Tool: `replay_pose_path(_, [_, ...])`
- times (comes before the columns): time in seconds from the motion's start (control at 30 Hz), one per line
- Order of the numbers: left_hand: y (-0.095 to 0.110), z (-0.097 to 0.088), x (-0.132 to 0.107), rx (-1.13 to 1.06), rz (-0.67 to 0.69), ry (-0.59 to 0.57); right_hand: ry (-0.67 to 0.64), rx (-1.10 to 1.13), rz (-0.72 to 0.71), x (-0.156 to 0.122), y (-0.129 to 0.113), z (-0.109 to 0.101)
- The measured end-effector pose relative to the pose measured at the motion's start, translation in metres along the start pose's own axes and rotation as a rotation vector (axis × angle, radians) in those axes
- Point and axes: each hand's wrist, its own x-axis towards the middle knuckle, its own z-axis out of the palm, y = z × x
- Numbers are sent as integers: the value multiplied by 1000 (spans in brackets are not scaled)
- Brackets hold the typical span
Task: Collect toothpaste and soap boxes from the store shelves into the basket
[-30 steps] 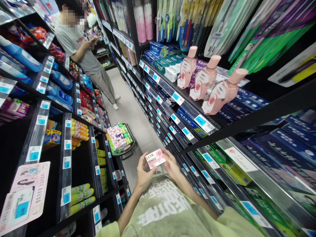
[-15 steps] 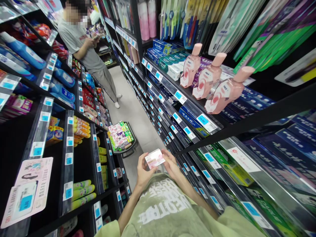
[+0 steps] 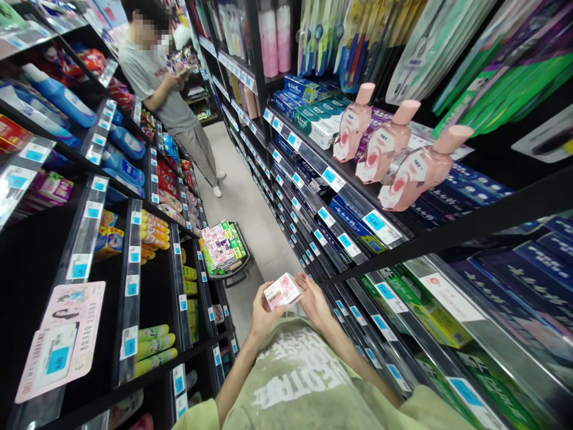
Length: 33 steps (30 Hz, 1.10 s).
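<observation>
Pink-and-white LUX box in hand, mid-aisle

So the left hand has thumb and fingers pinched around the box's left end. Right hand is at the other end, fingers loosely curled; can't tell if they're gripping or just brushing it. The box is tilted face-up, right in front of a green T-shirt. Farther ahead on the floor there's a basket piled with pink and green packs. Near right shelf: three pink bottles beside toothpaste boxes, toothbrushes hanging above. Left shelves: blue bottles. Far left, someone in a grey tee is standing.
</observation>
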Motion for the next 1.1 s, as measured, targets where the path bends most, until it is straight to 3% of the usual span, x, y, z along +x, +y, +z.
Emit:
replay_pose_path(0.2, [0, -6, -4, -643, -352, 129, -48, -10, 119, -1, -1, -4])
replay_pose_path(0.37, [13, -6, -8, -989, -448, 101, -30, -40, 175, -2, 0, -10])
replay_pose_path(0.67, [18, -8, -7, -1234, -486, 69, -26, -88, 217, 3, 0, -8])
replay_pose_path(0.93, [19, -13, 4, -1315, -411, 156, -42, -119, 226, 11, -1, 0])
replay_pose_path(1.1, [27, -12, 7, -1418, -437, 166, -67, -142, 229, 18, -2, 6])
